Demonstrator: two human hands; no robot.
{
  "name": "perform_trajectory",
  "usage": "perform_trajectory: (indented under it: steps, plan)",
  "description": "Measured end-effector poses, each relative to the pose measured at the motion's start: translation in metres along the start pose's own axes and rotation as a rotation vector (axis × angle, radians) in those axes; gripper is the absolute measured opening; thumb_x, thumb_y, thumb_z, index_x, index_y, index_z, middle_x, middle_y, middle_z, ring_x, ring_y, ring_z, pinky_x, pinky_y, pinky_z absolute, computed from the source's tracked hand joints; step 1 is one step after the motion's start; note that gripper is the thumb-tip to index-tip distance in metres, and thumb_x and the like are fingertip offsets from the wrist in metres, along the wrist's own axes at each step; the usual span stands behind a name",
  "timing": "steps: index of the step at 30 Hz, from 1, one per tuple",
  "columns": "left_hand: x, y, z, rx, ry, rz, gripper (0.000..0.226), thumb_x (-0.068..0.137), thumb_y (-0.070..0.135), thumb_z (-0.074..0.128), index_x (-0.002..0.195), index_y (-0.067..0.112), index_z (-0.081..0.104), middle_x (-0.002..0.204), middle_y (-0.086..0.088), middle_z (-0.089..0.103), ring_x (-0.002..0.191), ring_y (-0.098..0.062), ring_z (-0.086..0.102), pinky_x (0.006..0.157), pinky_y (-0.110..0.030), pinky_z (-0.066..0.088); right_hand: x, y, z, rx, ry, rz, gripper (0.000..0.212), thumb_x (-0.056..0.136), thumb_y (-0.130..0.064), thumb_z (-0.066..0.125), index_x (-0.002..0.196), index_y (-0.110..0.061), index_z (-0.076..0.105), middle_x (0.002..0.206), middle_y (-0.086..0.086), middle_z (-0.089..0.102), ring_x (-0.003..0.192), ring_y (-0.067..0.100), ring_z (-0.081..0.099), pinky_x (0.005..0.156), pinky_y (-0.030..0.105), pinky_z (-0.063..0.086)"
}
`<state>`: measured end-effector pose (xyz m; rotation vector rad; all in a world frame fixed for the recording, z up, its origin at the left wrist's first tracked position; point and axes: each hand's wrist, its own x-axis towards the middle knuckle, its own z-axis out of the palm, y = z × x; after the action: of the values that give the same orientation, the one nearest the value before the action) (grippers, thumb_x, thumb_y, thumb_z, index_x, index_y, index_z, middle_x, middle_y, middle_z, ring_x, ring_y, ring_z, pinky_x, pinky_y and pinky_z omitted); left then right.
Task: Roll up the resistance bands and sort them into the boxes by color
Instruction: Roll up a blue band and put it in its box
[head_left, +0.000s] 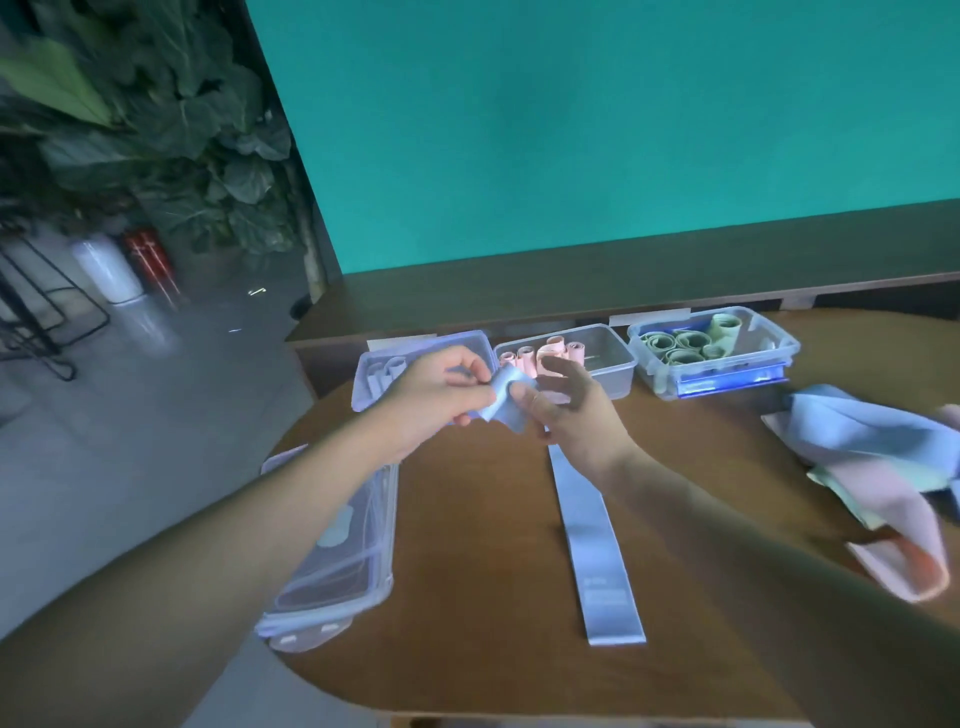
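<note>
Blue band (597, 530) pinched by two hands; three boxes (618, 358).

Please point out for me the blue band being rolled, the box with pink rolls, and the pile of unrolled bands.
blue band (597, 525), head view, flat middle of its strip.
box with pink rolls (615, 371), head view, clear front wall.
pile of unrolled bands (857, 436), head view, top blue band.

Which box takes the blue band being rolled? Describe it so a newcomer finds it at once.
Three clear boxes stand in a row at the far edge of the brown table, below the teal wall. Take the leftmost box, just beyond the left hand. It holds pale blue rolls, while the middle box holds pink and the right box green.
</note>
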<state>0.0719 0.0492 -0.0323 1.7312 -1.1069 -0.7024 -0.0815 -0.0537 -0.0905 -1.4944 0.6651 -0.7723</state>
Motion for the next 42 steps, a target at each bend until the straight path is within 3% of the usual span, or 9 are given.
perform_trajectory:
  steps: [5,9,14,19,22,24,31,36,42]
  plan:
    - [-0.063,-0.011,0.031,-0.086,-0.035,-0.064,0.017,0.095,0.006,0.059,0.106,0.015,0.068,0.095,-0.002,0.068,0.069,-0.016,0.056,0.066,-0.027,0.049,-0.066,0.006,-0.023,-0.018,-0.098,0.007,0.021,0.090,-0.017,0.076,0.108,-0.007,0.072,0.098,0.019,0.072,0.075,0.017,0.061,0.059,0.026,0.053]
    - [-0.100,-0.035,0.056,-0.172,-0.068,-0.089,0.030,0.101,0.002,0.046,0.117,0.014,0.068,0.117,-0.005,0.064,0.091,-0.016,0.059,0.069,-0.023,0.052,-0.105,0.027,-0.029,-0.101,-0.089,0.088,0.016,0.087,-0.020,0.079,0.098,-0.008,0.075,0.079,0.000,0.072,0.066,0.012,0.062,0.055,0.022,0.051]
    - [-0.121,-0.064,0.075,-0.212,-0.084,-0.079,0.025,0.095,0.006,0.066,0.116,0.018,0.071,0.109,-0.003,0.072,0.087,-0.010,0.064,0.073,-0.021,0.054,-0.130,0.052,-0.030,-0.256,-0.056,0.101,0.013,0.088,-0.026,0.078,0.095,-0.014,0.076,0.082,0.002,0.073,0.064,0.008,0.065,0.058,0.026,0.054]
    - [-0.116,-0.089,0.078,-0.114,-0.008,-0.065,0.031,0.091,0.005,0.065,0.110,0.028,0.074,0.111,0.003,0.074,0.086,-0.008,0.063,0.070,-0.021,0.053,-0.137,0.078,-0.035,-0.718,0.032,-0.105,0.029,0.098,-0.042,0.060,0.107,-0.019,0.073,0.098,-0.008,0.064,0.095,0.013,0.059,0.078,0.014,0.041]
    - [-0.110,-0.100,0.071,-0.054,0.035,-0.077,0.031,0.091,0.008,0.064,0.109,0.031,0.074,0.111,0.013,0.072,0.093,-0.009,0.066,0.071,-0.020,0.055,-0.138,0.095,-0.038,-0.876,-0.046,-0.123,0.063,0.084,-0.070,0.058,0.124,-0.023,0.067,0.123,-0.008,0.059,0.115,0.016,0.051,0.100,0.032,0.041]
    - [-0.105,-0.107,0.068,-0.028,0.056,-0.081,0.030,0.092,0.010,0.064,0.110,0.032,0.074,0.109,0.015,0.071,0.093,-0.007,0.067,0.067,-0.018,0.053,-0.139,0.096,-0.042,-0.845,-0.110,-0.106,0.073,0.073,-0.077,0.065,0.126,-0.026,0.063,0.126,-0.014,0.054,0.117,0.009,0.048,0.103,0.027,0.038]
    - [-0.099,-0.117,0.076,-0.064,0.105,-0.073,0.028,0.093,0.012,0.066,0.118,0.024,0.072,0.108,0.006,0.071,0.086,-0.007,0.065,0.064,-0.015,0.050,-0.153,0.098,-0.072,-0.769,-0.110,-0.180,0.026,0.070,-0.033,0.091,0.083,-0.029,0.070,0.111,-0.018,0.062,0.099,0.000,0.056,0.082,0.002,0.034]
    - [-0.102,-0.116,0.085,-0.093,0.097,-0.090,0.028,0.092,0.012,0.067,0.118,0.021,0.070,0.105,0.001,0.071,0.083,-0.008,0.067,0.065,-0.016,0.051,-0.157,0.105,-0.080,-0.800,-0.059,-0.321,0.008,0.083,-0.022,0.082,0.082,-0.016,0.077,0.100,-0.008,0.070,0.096,0.007,0.061,0.088,0.013,0.043]
    - [-0.103,-0.115,0.091,-0.103,0.111,-0.104,0.026,0.091,0.014,0.066,0.114,0.025,0.071,0.099,0.004,0.073,0.089,-0.011,0.068,0.067,-0.016,0.050,-0.149,0.092,-0.134,-1.057,0.108,-0.392,0.011,0.086,-0.026,0.079,0.081,-0.020,0.072,0.087,-0.007,0.067,0.087,0.016,0.060,0.068,0.031,0.050]
